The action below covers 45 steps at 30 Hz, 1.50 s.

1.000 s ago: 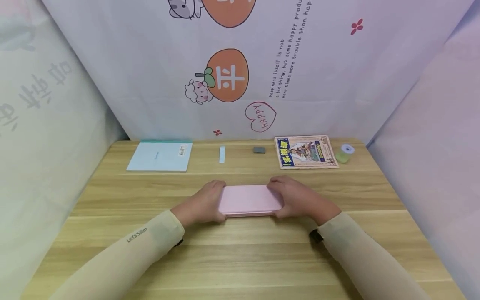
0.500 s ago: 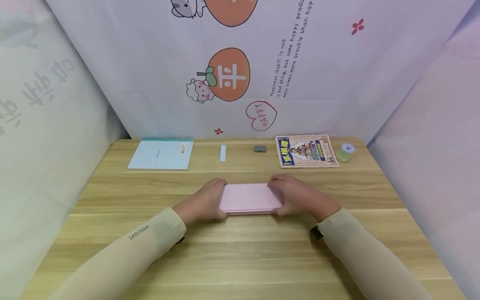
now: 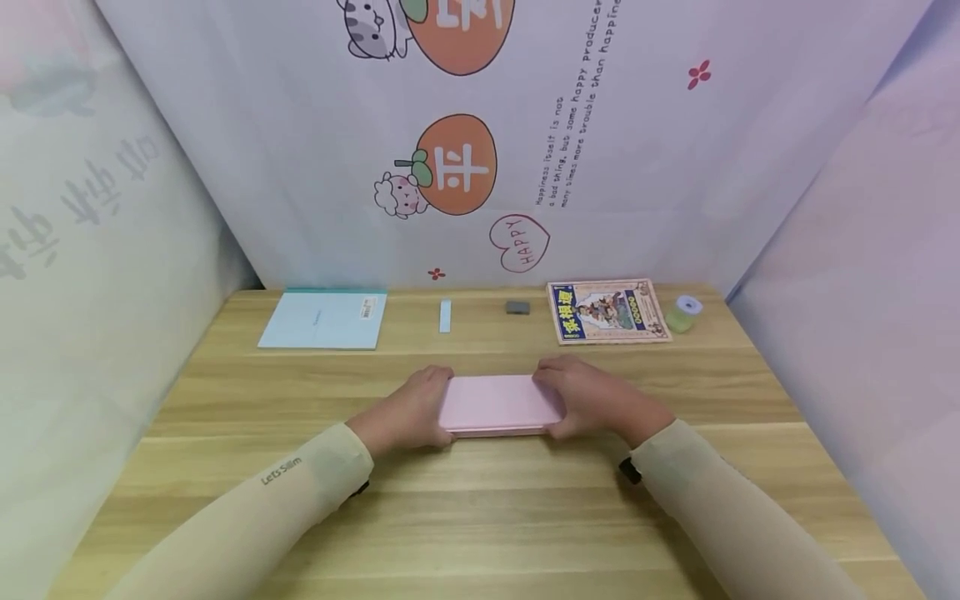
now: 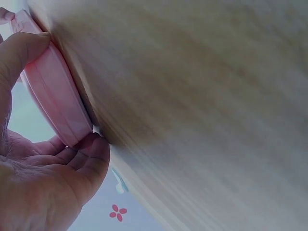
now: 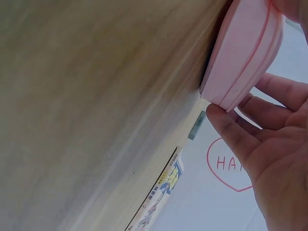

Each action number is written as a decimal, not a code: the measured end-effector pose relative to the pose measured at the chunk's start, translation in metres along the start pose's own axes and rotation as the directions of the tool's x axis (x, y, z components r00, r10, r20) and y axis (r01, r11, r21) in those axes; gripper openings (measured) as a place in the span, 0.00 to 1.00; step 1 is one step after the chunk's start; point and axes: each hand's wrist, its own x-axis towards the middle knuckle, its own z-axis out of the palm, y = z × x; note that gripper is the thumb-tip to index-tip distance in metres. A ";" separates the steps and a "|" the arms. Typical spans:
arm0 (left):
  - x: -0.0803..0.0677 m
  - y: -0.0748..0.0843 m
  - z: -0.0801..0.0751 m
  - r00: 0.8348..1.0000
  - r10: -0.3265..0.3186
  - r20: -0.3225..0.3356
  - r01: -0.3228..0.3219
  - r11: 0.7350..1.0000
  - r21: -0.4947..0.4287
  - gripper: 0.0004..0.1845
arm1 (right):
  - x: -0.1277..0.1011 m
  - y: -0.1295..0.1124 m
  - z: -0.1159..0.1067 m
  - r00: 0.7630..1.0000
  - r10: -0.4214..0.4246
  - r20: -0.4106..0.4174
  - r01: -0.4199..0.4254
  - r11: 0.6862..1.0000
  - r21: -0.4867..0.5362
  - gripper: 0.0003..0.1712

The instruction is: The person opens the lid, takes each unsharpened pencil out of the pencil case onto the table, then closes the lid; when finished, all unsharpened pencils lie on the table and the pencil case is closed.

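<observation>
A flat pink case (image 3: 501, 402) with rounded edges and a seam along its side lies at the middle of the wooden table. My left hand (image 3: 411, 408) grips its left end, thumb on the near side and fingers round the far corner. At the opposite end my right hand (image 3: 588, 398) holds it the same way. The left wrist view shows the pink case (image 4: 57, 91) between thumb and fingertips, close to the tabletop. In the right wrist view, fingertips touch the far corner of the case (image 5: 245, 53); the thumb is mostly cut off.
Along the table's back edge lie a light blue notebook (image 3: 324, 320), a pale blue strip (image 3: 445, 317), a small grey block (image 3: 517, 307) and an illustrated book (image 3: 606, 312). A green jar-like item with a whitish top (image 3: 683, 314) stands at the right. Printed cloth (image 3: 300, 167) hangs behind.
Both hands keep the same grip on the pink case, which stays in place. The head view has tilted slightly, so the whole scene sits a little lower in it.
</observation>
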 end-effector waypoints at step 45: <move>-0.008 -0.015 0.003 0.996 -0.012 -0.087 -0.014 0.953 -0.302 0.81 | 0.030 0.035 -0.012 0.900 0.429 0.073 -0.423 0.825 0.375 0.34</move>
